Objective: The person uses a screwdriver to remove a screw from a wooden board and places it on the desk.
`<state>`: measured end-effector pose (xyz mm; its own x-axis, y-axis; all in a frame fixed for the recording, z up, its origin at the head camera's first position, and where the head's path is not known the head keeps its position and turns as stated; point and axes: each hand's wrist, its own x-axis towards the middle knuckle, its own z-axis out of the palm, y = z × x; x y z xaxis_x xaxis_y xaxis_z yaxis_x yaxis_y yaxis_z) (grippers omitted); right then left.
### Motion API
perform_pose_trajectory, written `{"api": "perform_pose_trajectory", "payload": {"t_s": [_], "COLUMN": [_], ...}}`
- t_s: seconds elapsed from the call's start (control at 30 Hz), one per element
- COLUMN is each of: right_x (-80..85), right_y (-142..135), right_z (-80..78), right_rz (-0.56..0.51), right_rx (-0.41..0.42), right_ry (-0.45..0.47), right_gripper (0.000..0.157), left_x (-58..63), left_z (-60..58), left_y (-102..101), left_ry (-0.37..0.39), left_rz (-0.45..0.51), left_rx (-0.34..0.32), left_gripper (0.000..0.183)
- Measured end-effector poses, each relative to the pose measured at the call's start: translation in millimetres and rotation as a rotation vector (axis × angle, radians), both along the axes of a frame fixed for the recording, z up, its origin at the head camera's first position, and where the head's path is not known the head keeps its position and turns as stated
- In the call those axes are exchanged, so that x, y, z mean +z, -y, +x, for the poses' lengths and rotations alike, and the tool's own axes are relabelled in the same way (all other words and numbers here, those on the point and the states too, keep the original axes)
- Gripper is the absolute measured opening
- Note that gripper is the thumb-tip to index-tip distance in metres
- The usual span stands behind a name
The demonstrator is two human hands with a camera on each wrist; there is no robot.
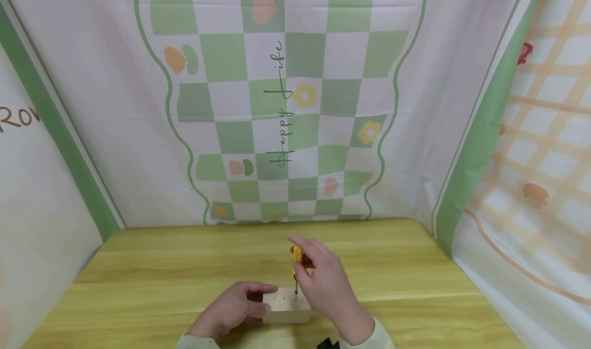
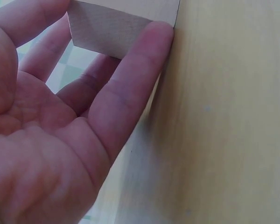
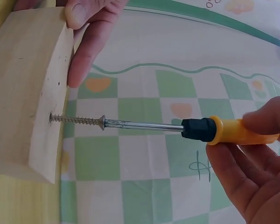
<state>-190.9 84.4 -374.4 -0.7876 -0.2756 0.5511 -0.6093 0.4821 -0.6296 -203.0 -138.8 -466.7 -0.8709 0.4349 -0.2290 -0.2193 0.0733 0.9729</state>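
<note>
A pale wooden block [image 1: 286, 316] sits on the table in the head view. My left hand [image 1: 237, 308] holds its left end between thumb and fingers, as the left wrist view also shows. Over the block's right part, my right hand [image 1: 328, 282] grips the yellow handle of a screwdriver [image 3: 149, 126], whose shaft points down. In the right wrist view a threaded screw [image 3: 77, 120] stands in the block's top face, its tip in the wood and most of its thread exposed. The screwdriver's tip meets the screw head in line with it. Several small dark holes mark the same face.
The wood-grain table [image 1: 184, 256] extends around the block. Behind it hangs a green-and-white checked curtain [image 1: 223, 56], with another patterned curtain [image 1: 531, 185] on the right. A small black object [image 1: 327, 344] shows at the bottom edge, by the right sleeve.
</note>
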Motion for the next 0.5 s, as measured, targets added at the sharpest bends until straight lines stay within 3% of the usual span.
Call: {"api": "perform_pose_trajectory", "payload": {"t_s": [0.23, 0.5], "right_x": [1.2, 1.4], "right_y": [-0.4, -0.4], "right_z": [-0.2, 0.0], "right_rz": [-0.019, -0.028], "right_rx": [-0.002, -0.015], "right_ry": [0.032, 0.051], "right_gripper": [0.043, 0.051], "left_x": [0.2, 1.6], "left_z": [-0.5, 0.9], "left_y": [-0.4, -0.9], "left_ry": [-0.005, -0.002], "left_rz": [-0.001, 0.002], "left_rx": [-0.007, 0.009], "left_gripper": [0.043, 0.044]}}
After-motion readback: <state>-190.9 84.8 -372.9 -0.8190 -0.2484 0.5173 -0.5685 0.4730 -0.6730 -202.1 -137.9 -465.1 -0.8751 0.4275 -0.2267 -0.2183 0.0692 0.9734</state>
